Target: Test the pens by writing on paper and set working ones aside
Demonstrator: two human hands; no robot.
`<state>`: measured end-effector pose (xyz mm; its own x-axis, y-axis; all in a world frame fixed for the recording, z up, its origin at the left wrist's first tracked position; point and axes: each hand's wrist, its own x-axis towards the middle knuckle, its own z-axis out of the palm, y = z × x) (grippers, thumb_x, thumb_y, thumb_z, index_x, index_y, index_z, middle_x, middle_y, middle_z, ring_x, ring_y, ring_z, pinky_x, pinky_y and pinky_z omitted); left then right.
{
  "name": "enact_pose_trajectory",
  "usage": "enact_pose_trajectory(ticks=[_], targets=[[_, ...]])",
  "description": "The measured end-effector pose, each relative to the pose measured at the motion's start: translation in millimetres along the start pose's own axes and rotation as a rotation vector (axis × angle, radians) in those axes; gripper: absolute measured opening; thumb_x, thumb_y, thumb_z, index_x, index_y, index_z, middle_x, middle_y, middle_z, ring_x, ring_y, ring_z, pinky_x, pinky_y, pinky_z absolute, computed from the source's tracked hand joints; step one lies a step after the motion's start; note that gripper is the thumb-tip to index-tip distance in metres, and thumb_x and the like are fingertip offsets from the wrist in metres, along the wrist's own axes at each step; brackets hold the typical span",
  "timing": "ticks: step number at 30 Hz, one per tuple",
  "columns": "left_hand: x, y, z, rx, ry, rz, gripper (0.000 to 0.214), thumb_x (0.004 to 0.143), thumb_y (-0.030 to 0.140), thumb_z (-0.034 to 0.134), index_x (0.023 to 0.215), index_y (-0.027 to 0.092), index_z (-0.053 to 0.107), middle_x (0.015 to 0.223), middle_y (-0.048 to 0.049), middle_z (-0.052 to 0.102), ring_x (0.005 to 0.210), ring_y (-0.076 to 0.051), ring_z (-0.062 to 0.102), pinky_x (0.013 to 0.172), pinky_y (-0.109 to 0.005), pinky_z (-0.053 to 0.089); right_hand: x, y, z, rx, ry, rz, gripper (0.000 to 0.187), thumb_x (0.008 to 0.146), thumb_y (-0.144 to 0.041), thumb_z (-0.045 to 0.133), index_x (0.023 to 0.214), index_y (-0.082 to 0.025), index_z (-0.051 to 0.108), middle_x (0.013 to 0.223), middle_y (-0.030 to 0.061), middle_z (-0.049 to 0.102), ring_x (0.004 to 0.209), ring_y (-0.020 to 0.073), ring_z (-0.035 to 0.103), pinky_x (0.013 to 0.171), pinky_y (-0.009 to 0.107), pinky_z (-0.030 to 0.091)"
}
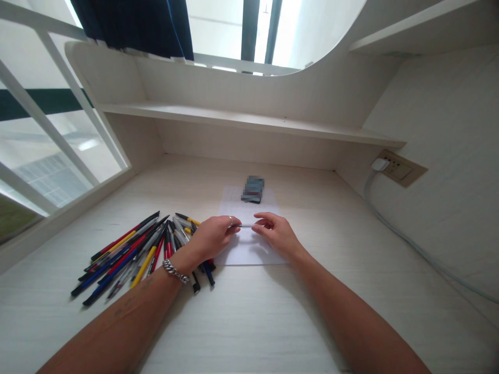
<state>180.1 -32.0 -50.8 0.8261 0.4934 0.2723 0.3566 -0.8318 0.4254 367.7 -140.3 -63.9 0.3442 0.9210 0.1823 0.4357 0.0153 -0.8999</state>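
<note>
My left hand (213,236) and my right hand (276,232) meet over a white sheet of paper (249,246) in the middle of the desk. Both pinch the ends of a thin pale pen (246,225) held level between them, just above the paper. The left wrist wears a metal chain bracelet (175,271) and a finger carries a ring. A heap of several pens (134,252) in red, blue, yellow and black lies fanned out on the desk just left of my left hand, partly under the wrist.
A small dark blurred object (252,189) rests on the far end of the paper. A shelf (249,122) runs above the desk's back. A wall socket (395,167) at right holds a white plug, its cable (409,241) trailing along the wall. Window bars stand at left.
</note>
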Motion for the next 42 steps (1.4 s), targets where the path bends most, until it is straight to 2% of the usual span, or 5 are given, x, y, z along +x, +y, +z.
enact_pose_trajectory(ticks=[5, 12, 18, 25, 42], targets=[[-0.3, -1.6, 1.8, -0.005, -0.016, 0.005, 0.023, 0.092, 0.028, 0.05, 0.104, 0.023, 0.069, 0.094, -0.006, 0.073, 0.086, -0.02, 0.066, 0.078, -0.028, 0.049, -1.2, -5.5, -1.2, -0.136, -0.024, 0.003, 0.029, 0.088, -0.036, 0.054, 0.072, -0.018, 0.071, 0.069, 0.0031, 0.069, 0.061, 0.0139, 0.058, 0.061, 0.027, 0.043], [0.1, -1.0, 0.2, 0.012, -0.02, -0.002, 0.023, 0.092, 0.028, 0.049, 0.104, 0.023, 0.068, 0.094, -0.0058, 0.073, 0.086, -0.02, 0.067, 0.076, -0.028, 0.048, -1.2, -4.7, 0.0, -0.025, 0.023, -0.035, 0.028, 0.073, -0.031, 0.072, 0.099, -0.019, 0.07, 0.093, 0.0051, 0.072, 0.078, 0.0165, 0.062, 0.073, 0.028, 0.047], [-0.3, -0.7, 0.7, 0.006, -0.016, -0.001, 0.023, 0.092, 0.029, 0.05, 0.104, 0.023, 0.068, 0.093, -0.0057, 0.073, 0.086, -0.02, 0.067, 0.076, -0.028, 0.048, -1.3, -4.1, -1.2, -0.133, -0.05, 0.003, 0.031, 0.09, -0.037, 0.051, 0.077, -0.018, 0.072, 0.073, 0.0033, 0.07, 0.064, 0.0148, 0.06, 0.063, 0.027, 0.043], [-0.1, 0.6, -0.9, 0.005, -0.011, -0.02, 0.023, 0.092, 0.03, 0.049, 0.103, 0.023, 0.068, 0.092, -0.0061, 0.074, 0.085, -0.021, 0.067, 0.076, -0.029, 0.048, -1.7, -3.4, -1.1, -0.058, 0.014, -0.052, 0.025, 0.073, -0.029, 0.072, 0.097, -0.02, 0.072, 0.095, 0.005, 0.072, 0.079, 0.0169, 0.062, 0.075, 0.03, 0.047], [-0.3, -0.2, 0.0, -0.018, -0.01, -0.009, 0.022, 0.092, 0.027, 0.05, 0.104, 0.022, 0.068, 0.094, -0.0056, 0.073, 0.087, -0.02, 0.067, 0.078, -0.029, 0.049, -2.6, -5.7, -1.0, -0.119, -0.027, -0.025, 0.024, 0.083, -0.036, 0.063, 0.098, -0.019, 0.072, 0.089, 0.005, 0.072, 0.076, 0.0165, 0.062, 0.071, 0.028, 0.046]])
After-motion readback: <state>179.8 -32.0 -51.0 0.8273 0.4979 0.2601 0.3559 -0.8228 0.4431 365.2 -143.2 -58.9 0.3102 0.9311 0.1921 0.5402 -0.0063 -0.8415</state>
